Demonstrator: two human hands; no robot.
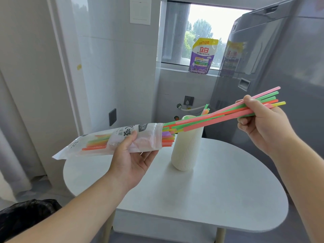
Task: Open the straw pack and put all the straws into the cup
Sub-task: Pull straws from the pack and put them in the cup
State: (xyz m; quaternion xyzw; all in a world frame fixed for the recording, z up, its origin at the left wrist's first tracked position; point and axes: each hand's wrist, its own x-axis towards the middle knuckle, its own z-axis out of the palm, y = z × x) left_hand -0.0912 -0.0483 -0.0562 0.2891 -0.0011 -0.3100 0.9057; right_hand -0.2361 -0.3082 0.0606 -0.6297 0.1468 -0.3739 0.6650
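Right hand (263,123) pinches a bundle of coloured straws (219,120) between thumb and curled fingers, close to the far ends of the straws. Left hand (133,155) holds the straw pack (108,142) from below, palm up, with the thumb pressed on the top of the pack.

Under both hands stands a white oval table (228,190). On it, between the two hands and lower than both, is the tall ribbed cup (187,149), upright. The pack lies almost level, with its open mouth turned to the right, just beside the rim of the cup. More straws (168,139) stick out of this mouth. A few straw tips (206,109) already show above the cup.

The long axis of the held bundle goes from low on the left to high on the right, and it crosses just over the mouth of the cup. Its low ends are at the pack mouth. I judge that the right hand, which is the nearer one to this work, must tip the bundle upright and bring the low ends down into the cup, to its left and below.
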